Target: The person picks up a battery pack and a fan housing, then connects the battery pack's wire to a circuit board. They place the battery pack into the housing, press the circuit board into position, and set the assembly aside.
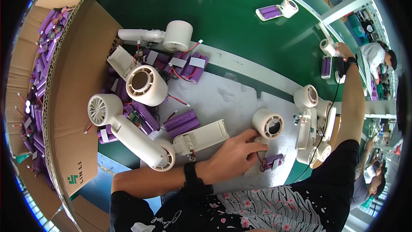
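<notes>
My left hand (235,154) reaches in from the lower left and presses its fingers on an open white fan shell (267,124), just below the round head. A purple battery pack (273,161) with red wires lies in the handle of that shell, at my fingertips. My right arm stretches far up to the right. There my right hand (343,52) grips a small white fan (328,46) on the green conveyor belt (240,13). Another purple battery pack (326,66) lies right under that fan.
A heap of white fan shells (141,83) and purple battery packs (182,122) covers the grey mat on the left. An open cardboard box (40,81) of batteries stands at the far left. More fan parts (315,124) lie by my right arm. Other people work at the right.
</notes>
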Tool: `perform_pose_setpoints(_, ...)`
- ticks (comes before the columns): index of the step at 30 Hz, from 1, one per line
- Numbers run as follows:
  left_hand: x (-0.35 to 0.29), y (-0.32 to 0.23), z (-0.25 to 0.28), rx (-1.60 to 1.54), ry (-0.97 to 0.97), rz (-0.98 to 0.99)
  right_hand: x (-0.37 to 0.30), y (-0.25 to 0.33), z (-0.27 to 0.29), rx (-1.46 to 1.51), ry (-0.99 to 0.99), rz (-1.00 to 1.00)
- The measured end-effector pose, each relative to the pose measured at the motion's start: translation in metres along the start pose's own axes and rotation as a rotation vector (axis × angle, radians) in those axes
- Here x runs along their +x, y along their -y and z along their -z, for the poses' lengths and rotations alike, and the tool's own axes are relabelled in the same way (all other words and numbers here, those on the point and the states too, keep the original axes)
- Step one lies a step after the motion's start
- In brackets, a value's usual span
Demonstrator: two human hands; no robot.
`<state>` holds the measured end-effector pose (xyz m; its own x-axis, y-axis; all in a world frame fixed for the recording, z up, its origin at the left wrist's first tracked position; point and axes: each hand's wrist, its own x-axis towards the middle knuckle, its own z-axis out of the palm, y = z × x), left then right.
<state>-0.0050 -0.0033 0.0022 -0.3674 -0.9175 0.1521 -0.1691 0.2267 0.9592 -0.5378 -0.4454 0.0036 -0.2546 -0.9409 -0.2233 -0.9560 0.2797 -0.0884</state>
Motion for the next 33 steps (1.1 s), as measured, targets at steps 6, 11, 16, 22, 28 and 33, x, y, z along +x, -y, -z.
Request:
perform_pose_setpoints(6, -0.005, 0.001, 0.008, -0.095, 0.0, -0.002, 0.08, -0.074, 0.005, -0.034, -0.241, 0.049)
perform_pose_setpoints(11, -0.005, 0.0, 0.01, -0.104, 0.015, -0.054, 0.03, -0.076, 0.036, 0.094, -0.342, -0.157)
perform_pose_setpoints(16, -0.003, 0.0, 0.008, -0.129, 0.032, -0.016, -0.015, 0.043, 0.084, -0.043, -0.922, 0.148)
perform_pose_setpoints(22, -0.004, 0.0, 0.006, -0.122, 0.011, -0.037, -0.156, 0.32, 0.094, 0.927, -0.152, 0.504)
perform_pose_setpoints(28, -0.002, 0.002, 0.005, -0.086, 0.025, -0.052, -0.209, 0.466, -0.026, 1.02, 0.414, 0.532)
perform_pose_setpoints(33, -0.004, 0.004, 0.004, -0.066, 0.006, -0.074, -0.244, 0.505, -0.056, 0.704, 0.19, 0.429)
